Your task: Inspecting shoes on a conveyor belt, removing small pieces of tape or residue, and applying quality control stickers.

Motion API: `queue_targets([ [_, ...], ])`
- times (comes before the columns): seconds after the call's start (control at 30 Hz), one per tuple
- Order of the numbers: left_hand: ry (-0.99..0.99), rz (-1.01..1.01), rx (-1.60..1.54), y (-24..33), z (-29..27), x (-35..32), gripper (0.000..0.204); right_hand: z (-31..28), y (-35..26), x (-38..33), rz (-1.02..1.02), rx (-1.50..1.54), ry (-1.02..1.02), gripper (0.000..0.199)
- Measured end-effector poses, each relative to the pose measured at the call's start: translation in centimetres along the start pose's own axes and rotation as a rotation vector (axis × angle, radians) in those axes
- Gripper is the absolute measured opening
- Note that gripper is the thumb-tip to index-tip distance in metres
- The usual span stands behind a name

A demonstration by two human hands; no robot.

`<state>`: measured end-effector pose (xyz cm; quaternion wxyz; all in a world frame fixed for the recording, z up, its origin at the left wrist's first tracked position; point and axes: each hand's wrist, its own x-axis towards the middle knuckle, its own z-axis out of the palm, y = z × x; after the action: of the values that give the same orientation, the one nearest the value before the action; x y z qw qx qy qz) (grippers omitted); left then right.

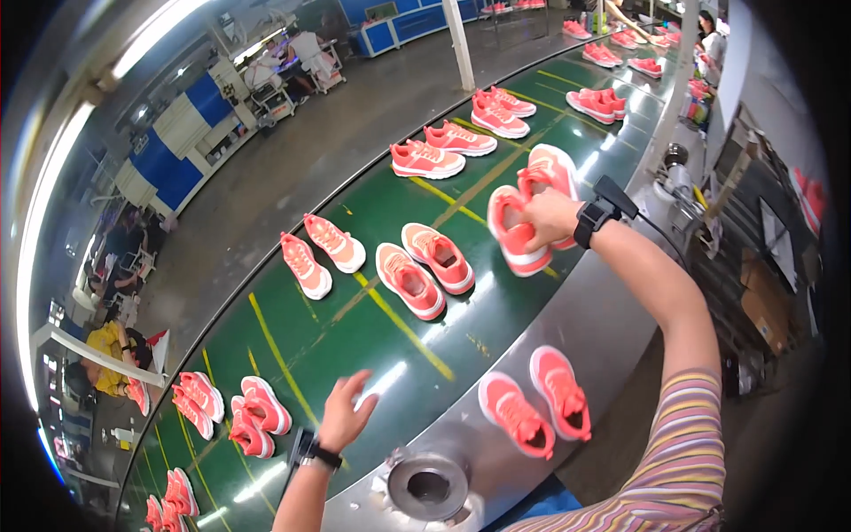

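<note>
My right hand (553, 218) grips a pair of coral-pink sneakers with white soles at their collars. One is the near sneaker (511, 238), tilted; the other sneaker (557, 162) lies just beyond it, partly behind my hand. Over the green conveyor belt (355, 332), my left hand (344, 415) hovers with fingers apart and nothing in it. Another pair of sneakers (536, 403) rests on the metal ledge between my arms. Close to the middle of the belt stands one more pair of sneakers (425, 270), toes pointing away from me.
Several more pairs of matching sneakers, such as the far pair (443, 149) and the left pair (259, 417), stand along the belt, marked with yellow lines. A round metal fitting (428, 488) sits on the ledge. A white post (458, 44) rises beyond the belt; people work farther off.
</note>
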<state>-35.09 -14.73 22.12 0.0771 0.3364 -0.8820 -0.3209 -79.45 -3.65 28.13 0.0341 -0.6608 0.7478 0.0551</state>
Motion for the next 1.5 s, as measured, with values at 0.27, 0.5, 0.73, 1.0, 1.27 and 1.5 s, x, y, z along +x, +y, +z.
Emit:
queue_targets([
  [0.27, -0.19, -0.032, 0.545, 4.8, 10.8, 21.3, 0.078, 15.1, 15.0, 6.0, 0.428, 0.011, -0.058, 0.024],
  [0.5, -0.207, -0.146, 0.271, 3.9, 14.4, 26.2, 0.073, 17.0, 15.2, 4.0, 0.394, 0.157, 0.131, 0.054],
  [0.73, -0.02, 0.056, 0.219, 4.6, 4.3, 17.6, 0.063, 10.6, 8.6, -0.5, -0.003, 0.569, 0.419, 0.041],
  [1.0, 0.143, -0.153, 0.395, 6.3, -7.8, -9.3, 0.042, -0.2, -8.2, -7.6, -0.277, 0.934, 0.358, 0.023],
  [1.27, 0.224, -0.326, 0.616, -5.2, -3.8, -35.7, 0.038, -1.5, -31.1, -12.1, -0.66, 0.955, -0.05, 0.026],
  [1.5, 0.074, -0.414, 0.369, -16.7, 5.3, -46.0, 0.037, 13.2, -55.2, -13.9, -0.295, 1.271, -0.482, 0.06],
])
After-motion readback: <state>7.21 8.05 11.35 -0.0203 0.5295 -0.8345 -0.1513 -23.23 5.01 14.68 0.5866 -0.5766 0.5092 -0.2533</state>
